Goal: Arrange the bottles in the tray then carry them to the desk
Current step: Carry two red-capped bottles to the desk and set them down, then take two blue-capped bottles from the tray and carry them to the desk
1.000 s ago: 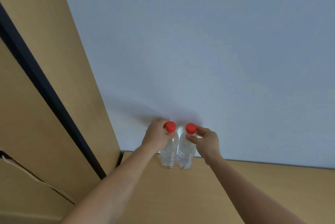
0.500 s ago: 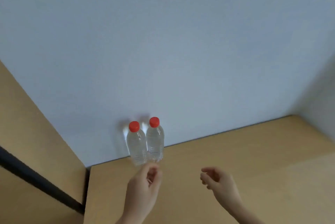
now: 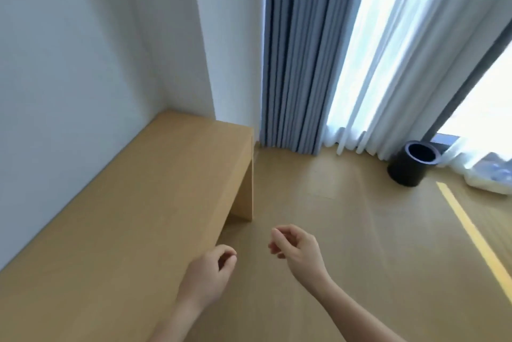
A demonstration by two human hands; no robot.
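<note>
My left hand (image 3: 209, 272) hovers over the front edge of the wooden desk (image 3: 124, 217), fingers loosely curled, holding nothing. My right hand (image 3: 296, 247) hangs to its right above the wooden floor, fingers also loosely curled and empty. No bottles and no tray are in view now. The desk top runs along the white wall to the corner.
A black cylindrical bin (image 3: 412, 164) stands on the floor at the right by the curtains (image 3: 299, 64). A white plastic bag or pack (image 3: 490, 175) lies at the far right edge. A sunlit stripe crosses the floor at the right.
Both hands let go of the two red-capped bottles and drew back. My view swung right, so the bottles left the frame and the desk end, curtains and floor appeared.
</note>
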